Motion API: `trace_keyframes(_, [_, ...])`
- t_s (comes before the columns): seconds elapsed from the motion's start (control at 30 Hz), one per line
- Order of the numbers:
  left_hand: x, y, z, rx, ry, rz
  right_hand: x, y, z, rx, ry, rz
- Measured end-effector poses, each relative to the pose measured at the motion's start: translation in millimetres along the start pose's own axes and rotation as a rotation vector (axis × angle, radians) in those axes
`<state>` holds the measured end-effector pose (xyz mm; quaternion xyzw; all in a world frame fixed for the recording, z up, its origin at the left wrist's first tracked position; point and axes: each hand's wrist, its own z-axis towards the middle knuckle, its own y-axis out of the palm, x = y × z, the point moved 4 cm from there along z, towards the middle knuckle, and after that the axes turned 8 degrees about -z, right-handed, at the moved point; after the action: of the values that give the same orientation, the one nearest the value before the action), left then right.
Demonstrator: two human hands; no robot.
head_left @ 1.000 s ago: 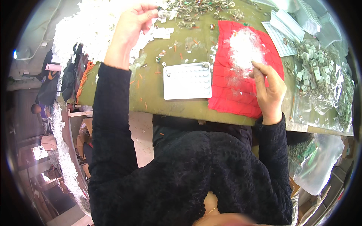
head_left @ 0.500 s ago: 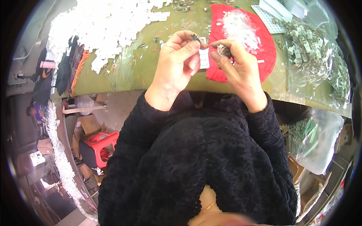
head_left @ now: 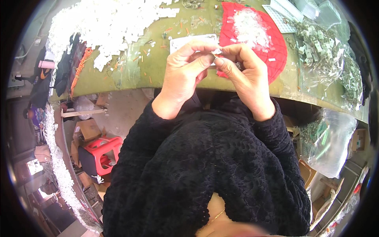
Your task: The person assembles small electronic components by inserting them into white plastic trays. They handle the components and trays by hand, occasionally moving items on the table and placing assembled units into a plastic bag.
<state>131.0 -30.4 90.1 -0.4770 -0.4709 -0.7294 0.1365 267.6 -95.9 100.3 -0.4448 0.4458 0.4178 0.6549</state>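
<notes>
In the middle of the frame, just above centre, the left hand (head_left: 179, 77) and the right hand (head_left: 250, 75) meet fingertip to fingertip, each with thumb and forefinger pinched narrow on a small pale piece (head_left: 216, 53); its exact shape is too small to tell. Something dark shows between the right hand's curled fingers, mostly hidden. Behind the hands, and partly covered by them, lies a white tray (head_left: 183, 41) on the green tabletop (head_left: 144, 75). Right of the tray, in the upper right of centre, a red cloth (head_left: 279, 61) bears a heap of clear and whitish bits (head_left: 252, 29). The upper left of the frame holds a broad spread of white pieces (head_left: 106, 29), with an orange strip (head_left: 80, 71) hanging near the table's left edge. At the upper right, tangled bundles with pale tags (head_left: 318, 51) lie beside a light-blue tray (head_left: 281, 20). Below the table, a red stool (head_left: 102, 148) stands at the lower left, near a cardboard box (head_left: 87, 129).
</notes>
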Motion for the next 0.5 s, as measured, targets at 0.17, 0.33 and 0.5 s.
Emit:
trace_keyframes(0.17, [18,-2,-7,-0.036,-0.054,0.289,-13,-2,-4,0.052,-0.257,-0.441])
trace_keyframes(0.33, [27,-7,-11,-0.008,-0.111,0.553,-20,6,-6,0.007,-0.395,-0.653])
trace_keyframes(0.5, [17,-14,-18,0.092,-0.102,0.455,-15,17,-1,-0.005,-0.586,-0.622])
